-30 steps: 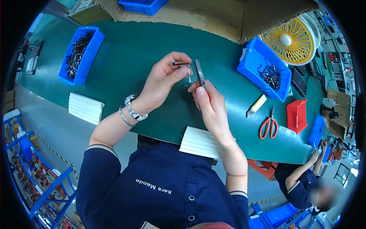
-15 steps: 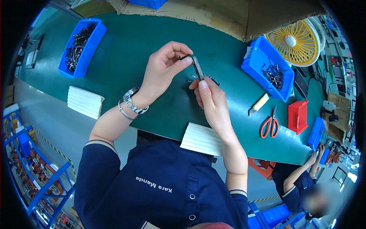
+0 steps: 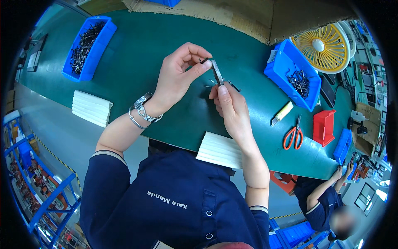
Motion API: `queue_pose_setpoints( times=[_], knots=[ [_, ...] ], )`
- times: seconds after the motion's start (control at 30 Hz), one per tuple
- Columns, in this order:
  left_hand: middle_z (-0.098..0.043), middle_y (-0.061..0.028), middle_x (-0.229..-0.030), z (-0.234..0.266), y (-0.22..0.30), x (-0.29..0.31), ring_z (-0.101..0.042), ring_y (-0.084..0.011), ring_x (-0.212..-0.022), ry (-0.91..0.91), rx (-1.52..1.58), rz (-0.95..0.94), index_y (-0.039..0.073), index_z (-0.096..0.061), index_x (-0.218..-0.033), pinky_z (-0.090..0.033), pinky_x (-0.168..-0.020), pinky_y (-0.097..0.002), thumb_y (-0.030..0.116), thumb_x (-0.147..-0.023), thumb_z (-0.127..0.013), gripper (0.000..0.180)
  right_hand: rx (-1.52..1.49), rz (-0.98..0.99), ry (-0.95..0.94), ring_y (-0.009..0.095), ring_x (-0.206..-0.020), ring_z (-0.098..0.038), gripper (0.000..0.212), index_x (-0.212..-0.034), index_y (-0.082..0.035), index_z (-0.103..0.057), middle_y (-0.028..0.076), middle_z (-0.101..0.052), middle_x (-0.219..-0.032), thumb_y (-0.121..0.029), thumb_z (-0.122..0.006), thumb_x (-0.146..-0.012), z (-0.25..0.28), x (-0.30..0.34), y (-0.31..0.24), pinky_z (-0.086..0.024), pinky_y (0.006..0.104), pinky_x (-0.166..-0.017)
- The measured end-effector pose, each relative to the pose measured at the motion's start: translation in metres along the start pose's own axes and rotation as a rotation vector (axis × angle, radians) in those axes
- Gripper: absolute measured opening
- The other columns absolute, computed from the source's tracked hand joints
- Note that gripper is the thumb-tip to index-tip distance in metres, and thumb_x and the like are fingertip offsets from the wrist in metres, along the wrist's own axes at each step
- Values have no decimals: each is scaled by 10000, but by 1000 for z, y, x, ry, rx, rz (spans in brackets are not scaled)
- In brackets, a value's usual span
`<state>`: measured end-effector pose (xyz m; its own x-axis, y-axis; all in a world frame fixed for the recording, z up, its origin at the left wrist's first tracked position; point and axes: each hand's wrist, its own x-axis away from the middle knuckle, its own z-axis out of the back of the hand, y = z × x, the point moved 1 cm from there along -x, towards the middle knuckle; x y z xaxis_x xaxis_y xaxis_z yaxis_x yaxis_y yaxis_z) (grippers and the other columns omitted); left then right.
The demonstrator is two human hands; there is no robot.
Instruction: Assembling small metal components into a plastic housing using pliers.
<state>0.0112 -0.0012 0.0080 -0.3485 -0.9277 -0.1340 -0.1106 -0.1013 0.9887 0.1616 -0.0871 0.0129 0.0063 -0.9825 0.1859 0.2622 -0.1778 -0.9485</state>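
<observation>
Over the middle of the bench, my left hand [image 3: 179, 71] pinches a small black part [image 3: 203, 61] between thumb and fingers. My right hand [image 3: 233, 108] is closed round the lower end of a narrow grey metal bar [image 3: 217, 72], with the thumb lying along it. The bar's upper end meets my left fingertips, beside the black part; whether the two are joined I cannot tell. Just beyond my right hand, a few small dark pieces [image 3: 234, 86] lie on the green bench top [image 3: 141, 62], partly hidden by the fingers.
Blue bins of small dark metal parts stand at left [image 3: 108, 31] and right [image 3: 271, 70]. On the right lie a yellow-handled cutter [image 3: 284, 112], red-handled scissors [image 3: 293, 137] and a red bin [image 3: 323, 128]. A yellow fan [image 3: 318, 45] and cardboard [image 3: 232, 18] stand behind. Another person [image 3: 319, 203] works at far right.
The metal bar has turned slightly, showing more of its bright face near the top. Both hands keep their grips and have hardly shifted.
</observation>
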Motion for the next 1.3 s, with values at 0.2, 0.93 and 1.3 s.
queue_pose_setpoints(
  times=[0.2,0.93,1.3],
  knots=[
    [-622,-20,-880,0,0,1,-572,-67,-794,16,-24,5,18,-596,-989,-462,-754,-219,54,-857,-654,149,-15,-11,-18,243,-564,-498,421,-845,-13,-547,116,-493,-614,-362,-369,-1000,0,-1,2,-373,359,-550],
    [-613,-47,-947,-2,-2,6,-587,-88,-859,89,74,-8,4,-582,-1003,-473,-794,-225,38,-853,-656,170,-231,-23,-97,93,-546,-423,453,-857,-19,-555,11,-444,-610,-401,-362,-1003,-1,-6,0,-354,267,-506],
    [-616,-51,-962,-3,-2,8,-595,-91,-863,84,79,-5,4,-575,-1007,-480,-787,-224,32,-860,-645,165,58,52,49,226,-546,-498,378,-815,-12,-529,119,-508,-616,-333,-427,-987,-4,-2,0,-383,341,-526]
  ],
)
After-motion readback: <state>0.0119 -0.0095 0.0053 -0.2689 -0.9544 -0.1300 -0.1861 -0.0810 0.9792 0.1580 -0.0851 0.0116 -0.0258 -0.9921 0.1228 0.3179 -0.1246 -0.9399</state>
